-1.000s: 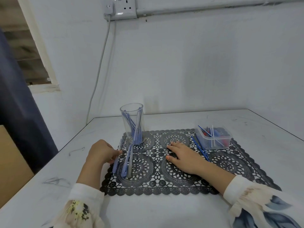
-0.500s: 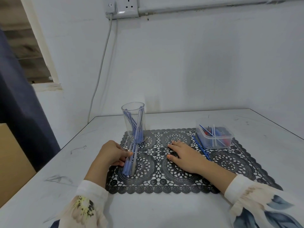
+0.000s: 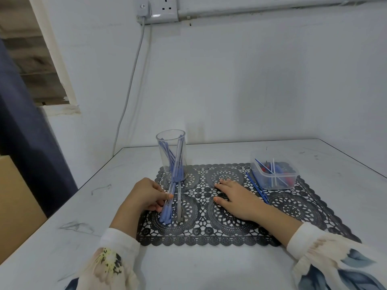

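A black lace placemat (image 3: 293, 208) lies on the white table. At its far left corner stands a clear plastic cup (image 3: 171, 155) with several pens upright inside. In front of the cup, my left hand (image 3: 144, 195) grips a bundle of blue pens (image 3: 167, 208) lying on the mat, thumb and fingers curled round them. One grey pen (image 3: 179, 204) lies just right of the bundle, apart from my fingers. My right hand (image 3: 234, 198) rests flat on the middle of the mat, fingers straight. A loose blue pen refill (image 3: 257, 190) lies right of that hand.
A clear plastic box (image 3: 274, 174) holding refills and red parts sits on the mat's far right corner. The table (image 3: 209, 266) meets the white wall behind. A wall socket (image 3: 159, 9) with a hanging cable is above. A dark curtain (image 3: 25, 143) hangs left.
My left hand has gathered the blue pens together, slid them a little right on the mat and curled round them. My right hand has stayed put.
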`<state>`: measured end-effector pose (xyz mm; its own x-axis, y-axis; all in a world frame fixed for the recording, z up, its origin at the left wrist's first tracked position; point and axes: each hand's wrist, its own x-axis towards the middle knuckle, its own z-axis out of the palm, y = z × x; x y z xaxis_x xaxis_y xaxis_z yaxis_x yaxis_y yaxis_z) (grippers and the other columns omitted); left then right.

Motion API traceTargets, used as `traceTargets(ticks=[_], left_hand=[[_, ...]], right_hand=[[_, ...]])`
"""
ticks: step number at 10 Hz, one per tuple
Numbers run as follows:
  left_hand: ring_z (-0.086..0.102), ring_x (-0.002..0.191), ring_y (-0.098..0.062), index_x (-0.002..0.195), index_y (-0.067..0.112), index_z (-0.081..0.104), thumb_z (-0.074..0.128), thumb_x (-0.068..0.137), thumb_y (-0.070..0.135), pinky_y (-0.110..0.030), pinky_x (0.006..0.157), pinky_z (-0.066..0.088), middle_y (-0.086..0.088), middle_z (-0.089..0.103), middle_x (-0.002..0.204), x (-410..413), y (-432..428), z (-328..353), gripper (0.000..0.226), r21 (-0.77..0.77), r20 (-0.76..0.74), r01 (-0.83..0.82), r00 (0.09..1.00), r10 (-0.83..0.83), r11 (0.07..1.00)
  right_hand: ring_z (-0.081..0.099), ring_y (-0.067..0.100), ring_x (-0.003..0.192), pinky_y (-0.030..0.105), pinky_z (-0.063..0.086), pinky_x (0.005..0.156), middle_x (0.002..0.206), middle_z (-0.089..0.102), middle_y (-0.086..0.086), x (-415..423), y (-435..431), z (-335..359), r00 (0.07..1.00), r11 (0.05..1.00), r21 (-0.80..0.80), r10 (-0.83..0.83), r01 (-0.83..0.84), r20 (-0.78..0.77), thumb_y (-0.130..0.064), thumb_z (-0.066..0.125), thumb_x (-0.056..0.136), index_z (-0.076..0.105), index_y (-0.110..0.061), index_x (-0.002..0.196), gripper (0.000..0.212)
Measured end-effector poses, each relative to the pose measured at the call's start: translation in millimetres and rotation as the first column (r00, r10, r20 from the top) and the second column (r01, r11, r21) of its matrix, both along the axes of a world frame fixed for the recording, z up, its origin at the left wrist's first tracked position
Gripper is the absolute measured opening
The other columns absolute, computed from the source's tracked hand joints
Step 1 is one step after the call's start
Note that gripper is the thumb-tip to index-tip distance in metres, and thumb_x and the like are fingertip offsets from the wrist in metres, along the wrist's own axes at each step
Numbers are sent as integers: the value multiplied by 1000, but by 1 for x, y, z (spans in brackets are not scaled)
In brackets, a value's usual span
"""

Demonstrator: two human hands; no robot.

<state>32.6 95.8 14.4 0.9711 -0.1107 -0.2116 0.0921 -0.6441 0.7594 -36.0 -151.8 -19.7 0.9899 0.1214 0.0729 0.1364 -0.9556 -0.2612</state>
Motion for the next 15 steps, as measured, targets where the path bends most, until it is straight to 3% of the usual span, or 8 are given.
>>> traceTargets(ticks=[4, 5, 7, 9, 10, 12, 14, 15], left_hand=[[63, 47, -15, 81, 4, 66, 70, 84, 28, -21, 47, 46, -6, 68, 59, 7, 0, -7, 24, 15, 42, -13, 999, 13, 1000], [65, 66, -16, 83, 14, 68, 66, 84, 36, -27, 62, 50, 0, 70, 69, 15, 7, -12, 22, 171, 303, -186, 944, 128, 968], [39, 124, -22, 129, 25, 53, 46, 94, 42, -38, 91, 40, -3, 52, 130, 31, 11, -34, 39, 458, 488, -165, 868, -91, 874], [8, 144, -18, 149, 27, 15, 20, 101, 44, -41, 115, 10, 0, 8, 157, 42, 5, -49, 52, 569, 276, 79, 920, -280, 818], [5, 144, -16, 149, 28, 14, 17, 101, 45, -41, 116, 6, 1, 5, 158, 41, 5, -49, 52, 573, 256, 83, 927, -275, 815], [5, 144, -15, 150, 30, 14, 19, 100, 45, -41, 115, 6, 2, 6, 157, 43, 6, -50, 52, 560, 268, 84, 923, -276, 824], [7, 144, -15, 149, 31, 16, 21, 100, 46, -41, 115, 7, 2, 8, 157, 44, 6, -49, 52, 553, 272, 81, 923, -271, 830], [7, 144, -15, 149, 31, 16, 21, 100, 46, -41, 115, 7, 2, 8, 157, 44, 5, -49, 52, 553, 269, 82, 924, -271, 829]], right_hand=[[15, 15, 142, 30, 15, 114, 155, 18, 1, -2, 2, 3, 1000, 1000, 3, -12, 12, -24, -48, 37, 97, 24, -22, 148, 59], [23, 16, 139, 30, 20, 112, 153, 26, 2, -2, 3, 8, 999, 999, 31, -25, 26, -41, -45, 42, 96, 30, -21, 146, 57], [51, 11, 118, 27, 36, 103, 130, 56, -3, -2, 25, 58, 990, 928, 369, -97, 52, 104, -31, 53, 93, 52, -21, 131, 39], [63, 15, 93, 15, 46, 75, 105, 66, -1, 32, 64, 124, 946, 833, 546, -106, -83, 306, -17, 54, 92, 64, -19, 115, 25], [59, 13, 88, 3, 39, 56, 108, 64, 2, 64, 84, 146, 951, 862, 497, -64, -101, 304, -8, 48, 91, 64, -16, 114, 30], [62, 18, 92, 18, 47, 64, 106, 68, 8, 104, 110, 173, 988, 977, 198, 55, -83, 143, 11, 45, 85, 73, -4, 99, 35], [64, 13, 56, 18, 43, 54, 56, 68, 3, 141, 125, 177, 999, 999, -16, -32, 32, -10, -4, 64, 79, 63, -10, 66, 15], [63, 19, 56, 25, 52, 69, 44, 62, 4, 153, 132, 172, 993, 996, 3, -84, 84, -78, -7, 65, 81, 52, -8, 65, 21]])
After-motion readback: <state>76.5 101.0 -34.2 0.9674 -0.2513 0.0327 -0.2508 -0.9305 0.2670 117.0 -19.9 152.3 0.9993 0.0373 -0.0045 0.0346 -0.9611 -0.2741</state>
